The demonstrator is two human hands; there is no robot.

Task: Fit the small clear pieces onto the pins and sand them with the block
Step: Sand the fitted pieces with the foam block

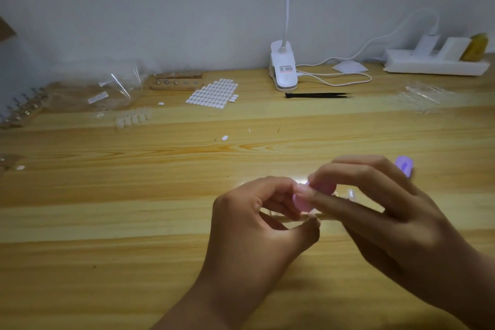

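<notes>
Sanding step judged under way, near front centre of the counter (107, 195). The left hand (254, 220) is curled, thumb and fingers (308, 230) pinched on a thin pale stem, prob. a pin (293, 218); whether a clear piece sits on its tip cannot be told, as that spot is hidden by the hands. The right hand (380, 211) is laid over the pink block (322, 187), its fingers only slightly bent and closed on it, the block brought up vs. the left fingertips; thumb hidden. A lilac item (404, 166) is seen just past the right knuckles; part of the block or a separate thing, not clear.

Done so far: little can be confirmed. A row of pins on a wooden stand (24, 108) is seen at the far left edge, too blurred to say if pieces are fitted; a second wooden stand (175, 82) at the back carries approx. three pins, w/ the other holes seemingly bare.

Left to do, by judgement: most of it; a row of clear pieces (132, 118) lies loose on the counter left of centre, well apart from the hands, and clear packs (426, 99) lie back right; the sticker sheet (214, 94) is largely full, w/ a few loose tabs (225, 138) scattered nearby. Tweezers (318, 95) are left lying just in front of the clip lamp (282, 69).
</notes>
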